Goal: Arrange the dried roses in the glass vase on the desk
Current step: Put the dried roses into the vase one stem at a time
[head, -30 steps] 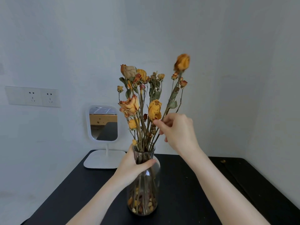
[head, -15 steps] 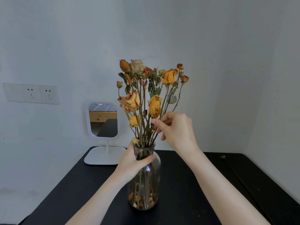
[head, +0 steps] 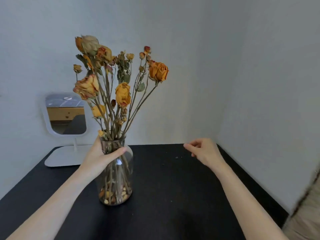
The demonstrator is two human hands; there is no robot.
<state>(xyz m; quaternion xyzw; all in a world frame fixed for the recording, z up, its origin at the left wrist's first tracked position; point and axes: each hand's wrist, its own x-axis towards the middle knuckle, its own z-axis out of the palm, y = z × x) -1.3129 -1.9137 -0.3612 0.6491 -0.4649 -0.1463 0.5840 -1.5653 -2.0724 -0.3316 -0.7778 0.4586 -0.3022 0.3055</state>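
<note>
A clear glass vase (head: 119, 184) stands on the black desk (head: 173, 196), with loose petals at its bottom. Several dried orange and yellow roses (head: 123, 94) stand in it, their stems fanning upward; one large orange bloom (head: 158, 71) leans out to the right. My left hand (head: 100, 156) grips the vase's neck, thumb across the front. My right hand (head: 204, 151) hovers above the desk to the right of the vase, fingers loosely curled, holding nothing that I can see.
A white-framed table mirror (head: 65, 115) on a flat white base (head: 64, 157) stands at the back left of the desk. Small dried crumbs (head: 176, 157) lie on the desk. Walls close in behind and on the right. A beige fabric thing (head: 308, 213) shows at the lower right.
My right hand has let go of the rose stem and moved down and to the right, away from the bouquet. The large orange rose now leans right. My left hand still grips the vase.
</note>
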